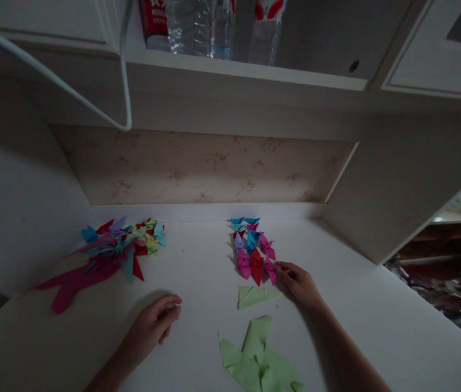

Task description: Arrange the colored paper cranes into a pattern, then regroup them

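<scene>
My right hand point(299, 283) rests on the white desk point(197, 277) with its fingertips pinched on the nearest pink folded paper butterfly point(271, 269), at the near end of a row of small folded paper butterflies point(251, 247) in blue, pink and red. A small folded light green paper point(254, 295) lies just left of that hand. My left hand point(154, 325) lies loosely curled on the desk, apart from any paper, and I see nothing in it. A larger, partly folded light green paper point(258, 356) lies near the front, between my forearms.
A loose heap of coloured folded papers and magenta strips point(110, 253) lies at the left rear. The desk sits in a recess with side walls and a flowered back panel point(206, 166). Bottles point(209, 24) stand on the shelf above. A white wire point(71, 90) hangs upper left.
</scene>
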{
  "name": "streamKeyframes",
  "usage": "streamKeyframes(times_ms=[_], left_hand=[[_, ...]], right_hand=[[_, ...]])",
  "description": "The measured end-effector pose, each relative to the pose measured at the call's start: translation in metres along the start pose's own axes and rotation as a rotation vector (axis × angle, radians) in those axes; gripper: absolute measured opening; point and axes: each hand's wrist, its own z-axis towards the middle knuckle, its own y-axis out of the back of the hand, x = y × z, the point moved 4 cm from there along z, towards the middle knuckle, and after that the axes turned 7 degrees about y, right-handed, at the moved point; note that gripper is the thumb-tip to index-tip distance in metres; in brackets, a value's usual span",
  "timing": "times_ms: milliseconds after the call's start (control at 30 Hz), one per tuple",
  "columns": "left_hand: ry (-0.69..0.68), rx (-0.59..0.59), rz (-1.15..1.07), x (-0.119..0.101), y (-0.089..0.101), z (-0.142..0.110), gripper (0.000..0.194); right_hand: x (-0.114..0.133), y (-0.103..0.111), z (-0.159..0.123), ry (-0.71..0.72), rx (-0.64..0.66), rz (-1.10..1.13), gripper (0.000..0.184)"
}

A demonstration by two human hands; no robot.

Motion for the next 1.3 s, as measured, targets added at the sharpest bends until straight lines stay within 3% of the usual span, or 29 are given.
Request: streamKeyframes(times_ms=[167,433,800,933,1100,1167,1300], left_hand=[[-0.002,0.013,0.042,0.001,0.0,0.001,0.039],[-0.007,-0.006,0.113,-0.01,0.0,-0.004,0.033],[0.009,-0.097,0.165,-0.017,0.008,-0.01,0.03],[-0.036,-0.268,0.464,-0.036,0.043,0.0,0.033],[-0.011,-0.534,0.877,-0.068,0.122,0.03,0.032],[0.035,-0.566,0.989,-0.077,0.149,0.042,0.034],[0.153,-0.658,0.986,-0.087,0.184,0.055,0.038]], right_hand=[[-0.002,0.005,-0.003,-0.024,-0.006,0.036,0.046],[-0.012,0.019,-0.003,-0.115,-0.161,-0.014,0.044],[-0.011,0.023,-0.003,-0.163,-0.101,-0.079,0.046],[-0.015,0.025,-0.001,-0.187,-0.097,-0.059,0.048],[-0.017,0.027,0.002,-0.191,-0.116,-0.03,0.046],[-0.02,0.027,0.002,-0.203,-0.129,-0.019,0.046],[-0.025,0.026,0.003,-0.224,-0.125,-0.01,0.046]])
